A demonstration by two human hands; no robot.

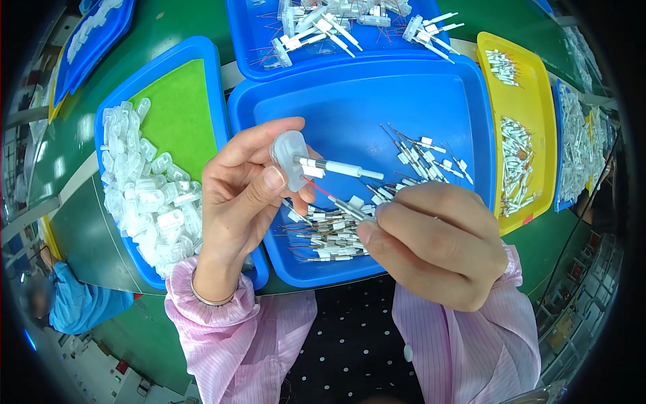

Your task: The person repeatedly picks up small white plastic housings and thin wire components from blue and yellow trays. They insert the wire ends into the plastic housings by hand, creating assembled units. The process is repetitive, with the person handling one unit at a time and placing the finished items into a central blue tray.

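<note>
Between the thumb and fingers of my left hand [245,178] is a translucent plastic cap [290,158], oval and frosted. One white-and-silver tube [340,167] sticks out of it to the right. My right hand [437,239] pinches a second thin tube with a metal sleeve [348,206]; its red wire leads up to the cap. Both hands are above a blue tray [296,108], where loose wired tubes [333,236] lie in a pile beneath them. More such tubes [427,158] are spread on the tray's right side.
On the left, a blue tray [214,87] with a green lining holds many translucent caps [151,195]. A yellow tray [545,135] on the right carries small wired parts. Behind, another blue tray [245,40] holds caps with tubes fitted. A person in blue [84,299] is at far left.
</note>
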